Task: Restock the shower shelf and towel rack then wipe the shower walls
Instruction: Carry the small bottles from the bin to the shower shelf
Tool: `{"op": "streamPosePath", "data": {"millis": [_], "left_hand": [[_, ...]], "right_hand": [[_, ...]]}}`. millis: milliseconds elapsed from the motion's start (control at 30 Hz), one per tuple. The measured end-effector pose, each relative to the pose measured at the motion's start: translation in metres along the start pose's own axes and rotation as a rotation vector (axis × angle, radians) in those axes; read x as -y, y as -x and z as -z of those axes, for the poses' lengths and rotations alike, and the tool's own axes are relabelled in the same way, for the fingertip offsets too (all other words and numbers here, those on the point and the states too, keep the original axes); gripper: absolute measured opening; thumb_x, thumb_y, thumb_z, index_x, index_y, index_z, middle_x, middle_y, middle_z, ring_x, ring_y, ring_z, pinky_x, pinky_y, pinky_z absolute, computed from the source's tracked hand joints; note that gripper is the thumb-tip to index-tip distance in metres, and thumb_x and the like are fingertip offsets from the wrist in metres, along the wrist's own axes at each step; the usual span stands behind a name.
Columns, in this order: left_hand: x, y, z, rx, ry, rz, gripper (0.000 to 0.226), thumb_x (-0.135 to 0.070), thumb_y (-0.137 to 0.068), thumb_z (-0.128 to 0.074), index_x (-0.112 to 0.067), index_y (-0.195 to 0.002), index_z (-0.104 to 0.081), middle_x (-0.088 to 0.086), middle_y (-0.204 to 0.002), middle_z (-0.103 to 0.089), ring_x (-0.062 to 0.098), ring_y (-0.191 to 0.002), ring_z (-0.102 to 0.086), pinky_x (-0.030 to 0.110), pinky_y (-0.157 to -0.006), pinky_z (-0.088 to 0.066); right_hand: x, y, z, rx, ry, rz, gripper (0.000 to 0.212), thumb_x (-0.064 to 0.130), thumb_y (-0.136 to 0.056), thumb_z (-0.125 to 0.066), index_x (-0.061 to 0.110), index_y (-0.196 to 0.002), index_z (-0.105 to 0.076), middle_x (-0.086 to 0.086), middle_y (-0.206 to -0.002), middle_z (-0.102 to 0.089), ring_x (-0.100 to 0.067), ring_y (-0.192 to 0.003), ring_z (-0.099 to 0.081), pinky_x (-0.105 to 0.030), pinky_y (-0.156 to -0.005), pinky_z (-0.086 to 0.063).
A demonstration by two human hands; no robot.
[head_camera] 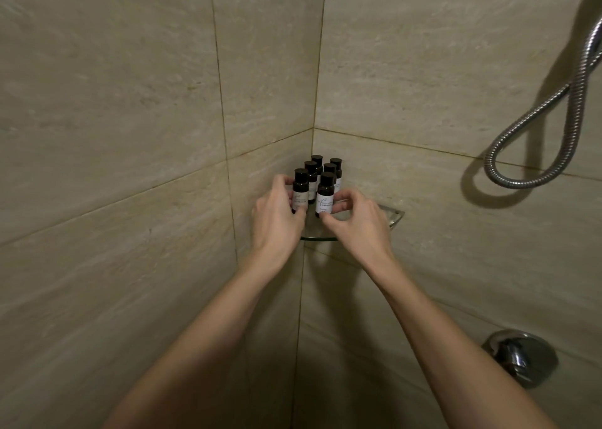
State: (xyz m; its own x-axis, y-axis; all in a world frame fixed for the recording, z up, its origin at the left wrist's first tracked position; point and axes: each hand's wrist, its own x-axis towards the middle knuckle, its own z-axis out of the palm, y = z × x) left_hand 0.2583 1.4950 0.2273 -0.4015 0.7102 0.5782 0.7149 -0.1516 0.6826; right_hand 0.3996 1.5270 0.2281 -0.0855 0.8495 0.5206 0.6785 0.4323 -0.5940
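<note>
Where both bare forearms extend toward the shower corner, the left grip [277, 213] is closed round the front-left bottle [300, 190], with the fingers curled behind it and the thumb low on its front. The right grip [355, 220] pinches the lower body of the front-right bottle [325, 195] between thumb and curled forefinger. Both bottles stand upright on the glass shelf [395, 216], near its curved front edge, labels facing outward. Four rear bottles [335, 166] stand just behind them, packed close together toward the corner. The tiled walls [130, 102] meet behind the shelf. A shower hose [534, 109] hangs on the right wall, with a mixer valve [518, 357] below it. No towel rack is in view.

Assessment: shelf restocking appears to be at the final alignment stage. The towel rack and the wall wiping are not yet done.

Hazards:
1. Tipping. The bottles are narrow, tall and tightly grouped, so pushing a front bottle rearward could topple those behind it.
2. Sliding. Smooth glass probably offers little friction, so a bottle nudged forward could pass the front edge and drop.
3. Snagging. Withdrawing either grip with fingers curled could drag its bottle along.
</note>
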Motion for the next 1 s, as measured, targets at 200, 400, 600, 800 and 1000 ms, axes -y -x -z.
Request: {"op": "streamPosePath", "data": {"millis": [200, 400, 600, 800, 1000], "left_hand": [[0.0016, -0.0001, -0.0036, -0.026, -0.015, -0.001, 0.041, -0.017, -0.084, -0.076, -0.021, -0.119, -0.055, -0.006, -0.100, -0.074, 0.019, -0.093, -0.072, 0.042, -0.082, -0.059], [0.0036, 0.0010, -0.0055, -0.042, -0.054, -0.016, 0.043, -0.018, -0.085, -0.076, -0.021, -0.122, -0.052, -0.002, -0.104, -0.075, 0.020, -0.093, -0.073, 0.043, -0.080, -0.060], [0.0022, 0.0011, -0.0058, -0.051, -0.089, -0.006, 0.043, -0.020, -0.086, -0.075, -0.021, -0.122, -0.052, -0.001, -0.105, -0.075, 0.021, -0.095, -0.073, 0.044, -0.082, -0.059], [0.0039, 0.0006, -0.0068, -0.047, -0.089, 0.002, 0.043, -0.020, -0.087, -0.074, -0.020, -0.123, -0.052, 0.001, -0.105, -0.075, 0.023, -0.095, -0.073, 0.045, -0.082, -0.059], [0.0064, 0.0058, -0.0020, -0.038, -0.035, -0.032, 0.046, -0.022, -0.089, -0.072, -0.016, -0.128, -0.049, 0.003, -0.116, -0.072, 0.019, -0.102, -0.071, 0.043, -0.087, -0.059]], "right_hand": [[0.0010, -0.0014, -0.0056, -0.039, 0.037, -0.031, 0.030, 0.047, -0.079, -0.072, 0.030, -0.104, -0.069, 0.018, -0.090, -0.072, -0.008, -0.096, -0.066, -0.036, -0.089, -0.045], [0.0024, 0.0001, -0.0070, -0.066, 0.055, -0.049, 0.031, 0.050, -0.081, -0.071, 0.032, -0.106, -0.068, 0.020, -0.091, -0.072, -0.005, -0.099, -0.063, -0.032, -0.086, -0.034], [0.0050, 0.0009, -0.0070, -0.082, 0.062, -0.047, 0.032, 0.051, -0.082, -0.071, 0.032, -0.107, -0.069, 0.019, -0.093, -0.073, -0.005, -0.100, -0.063, -0.034, -0.091, -0.035], [0.0063, 0.0009, -0.0067, -0.071, 0.062, -0.060, 0.032, 0.052, -0.079, -0.072, 0.031, -0.103, -0.069, 0.019, -0.090, -0.072, -0.006, -0.099, -0.065, -0.036, -0.091, -0.038], [0.0060, 0.0025, -0.0048, -0.051, 0.034, -0.050, 0.034, 0.052, -0.081, -0.071, 0.030, -0.107, -0.069, 0.017, -0.095, -0.073, -0.007, -0.101, -0.064, -0.038, -0.095, -0.039]]}}
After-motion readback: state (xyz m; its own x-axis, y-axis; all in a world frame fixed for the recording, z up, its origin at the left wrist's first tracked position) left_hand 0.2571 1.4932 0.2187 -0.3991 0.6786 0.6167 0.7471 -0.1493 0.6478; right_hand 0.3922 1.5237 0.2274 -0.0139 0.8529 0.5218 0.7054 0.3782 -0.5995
